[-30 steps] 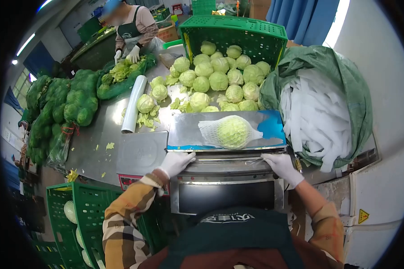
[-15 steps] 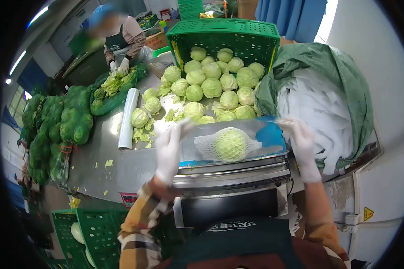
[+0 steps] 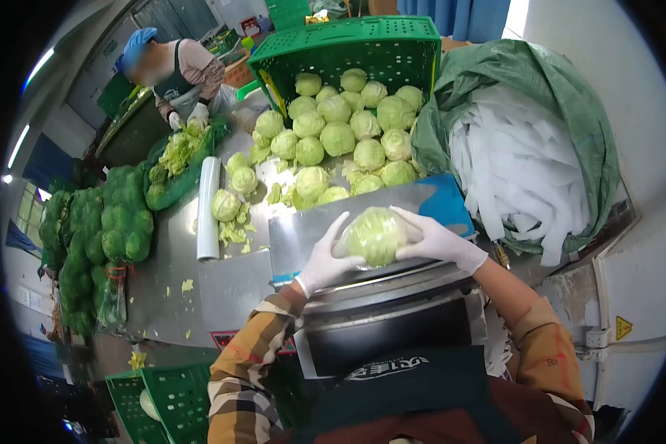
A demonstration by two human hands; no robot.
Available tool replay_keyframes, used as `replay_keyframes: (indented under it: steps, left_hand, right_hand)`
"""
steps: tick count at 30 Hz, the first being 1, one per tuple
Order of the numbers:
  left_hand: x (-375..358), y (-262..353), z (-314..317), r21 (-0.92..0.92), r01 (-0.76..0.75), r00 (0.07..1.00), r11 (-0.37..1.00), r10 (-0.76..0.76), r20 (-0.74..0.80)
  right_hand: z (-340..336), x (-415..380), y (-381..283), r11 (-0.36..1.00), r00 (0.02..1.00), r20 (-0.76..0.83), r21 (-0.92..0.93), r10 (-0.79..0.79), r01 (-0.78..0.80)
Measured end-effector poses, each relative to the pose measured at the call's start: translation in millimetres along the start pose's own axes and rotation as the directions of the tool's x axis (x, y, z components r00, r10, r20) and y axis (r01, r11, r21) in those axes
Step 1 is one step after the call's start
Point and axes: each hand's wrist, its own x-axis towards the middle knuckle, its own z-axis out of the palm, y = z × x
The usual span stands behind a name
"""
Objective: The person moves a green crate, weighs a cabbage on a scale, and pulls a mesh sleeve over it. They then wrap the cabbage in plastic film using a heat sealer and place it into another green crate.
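Observation:
Between my two gloved hands sits a pale green cabbage [image 3: 376,237] under shiny see-through plastic film. My left hand [image 3: 327,260] cups its left side, thumb and fingers spread around it. On the other side my right hand [image 3: 440,243] grips it, fingers over the top and thumb lower down. The cabbage is over a metal wrapping bench [image 3: 303,233], just behind its front rollers. A white foam net was around it earlier; under the glare I cannot make out the net now.
Behind the bench, loose cabbages [image 3: 334,111] spill from a tipped green crate [image 3: 340,33]. A green sack [image 3: 599,140] of white foam nets [image 3: 522,163] stands right. Left are a film roll [image 3: 209,211] and green net bags of cabbages [image 3: 126,214]. Beyond, a co-worker [image 3: 189,74] handles leaves.
Both hands were apart, either side of the netted cabbage, the left one blurred. They have come inward and closed around it, and film now covers it. The view has shifted slightly.

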Motion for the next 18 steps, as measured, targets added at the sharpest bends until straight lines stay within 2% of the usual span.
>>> replay_keyframes:
  steps: [1, 2, 3, 4, 5, 6, 8, 9, 10, 11, 12, 14, 15, 16, 17, 18]
  left_hand:
    - [-8, -8, 3, 0.054, -0.079, 0.997, 0.995, 0.08, -0.016]
    - [-23, 0, 9, 0.042, -0.058, 0.998, 0.997, 0.059, -0.025]
    - [-41, 21, 15, -0.113, 0.2, 0.978, 0.973, -0.19, 0.089]
    - [-58, 37, 20, -0.237, 0.454, 0.885, 0.859, -0.403, 0.235]
    - [-79, 41, 27, -0.219, 0.541, 0.833, 0.812, -0.483, 0.27]
    - [-97, 41, 34, -0.316, 0.642, 0.761, 0.699, -0.528, 0.377]
    - [-119, 48, 36, -0.242, 0.877, 0.471, 0.414, -0.649, 0.597]
    - [-132, 32, 45, -0.253, 0.895, 0.44, 0.367, -0.633, 0.637]
    - [-141, 12, 53, -0.262, 0.9, 0.432, 0.349, -0.631, 0.644]
    - [-151, -9, 62, -0.393, 0.892, 0.446, 0.225, -0.586, 0.676]
    - [-157, -22, 69, -0.506, 0.858, 0.47, 0.093, -0.541, 0.697]
    - [-168, -31, 70, -0.545, 0.836, 0.496, 0.061, -0.508, 0.704]
    - [-177, -28, 70, -0.576, 0.807, 0.546, 0.128, -0.53, 0.648]
    - [-188, -27, 69, -0.603, 0.773, 0.597, 0.197, -0.546, 0.588]
    - [-202, -30, 67, -0.667, 0.734, 0.586, 0.127, -0.616, 0.527]
    - [-215, -30, 69, -0.668, 0.734, 0.584, 0.124, -0.616, 0.529]
  right_hand:
    - [5, -8, -14, 0.991, 0.995, 0.02, 0.095, -0.095, 0.093]
    - [10, -20, -18, 0.992, 0.996, 0.038, 0.104, -0.079, 0.075]
    - [14, -33, -19, 0.977, 0.982, 0.16, 0.17, 0.102, -0.129]
    - [21, -45, -21, 0.919, 0.917, 0.292, 0.207, 0.27, -0.337]
    - [30, -62, -30, 0.843, 0.84, 0.382, 0.224, 0.386, -0.49]
    - [37, -75, -43, 0.804, 0.783, 0.456, 0.208, 0.423, -0.556]
    - [52, -92, -30, 0.586, 0.528, 0.612, 0.126, 0.589, -0.801]
    - [61, -98, -23, 0.571, 0.507, 0.624, 0.117, 0.594, -0.813]
    - [73, -105, -15, 0.495, 0.475, 0.633, 0.163, 0.611, -0.853]
    - [84, -114, -5, 0.411, 0.44, 0.644, 0.206, 0.626, -0.888]
    - [90, -120, 10, 0.353, 0.487, 0.678, 0.339, 0.55, -0.872]
    - [91, -130, 30, 0.172, 0.425, 0.658, 0.414, 0.622, -0.894]
    - [88, -139, 33, 0.165, 0.417, 0.662, 0.41, 0.623, -0.897]
    - [85, -149, 34, 0.246, 0.517, 0.592, 0.479, 0.619, -0.843]
    - [82, -157, 34, 0.328, 0.612, 0.511, 0.541, 0.603, -0.775]
    - [80, -167, 34, 0.325, 0.609, 0.513, 0.54, 0.605, -0.777]
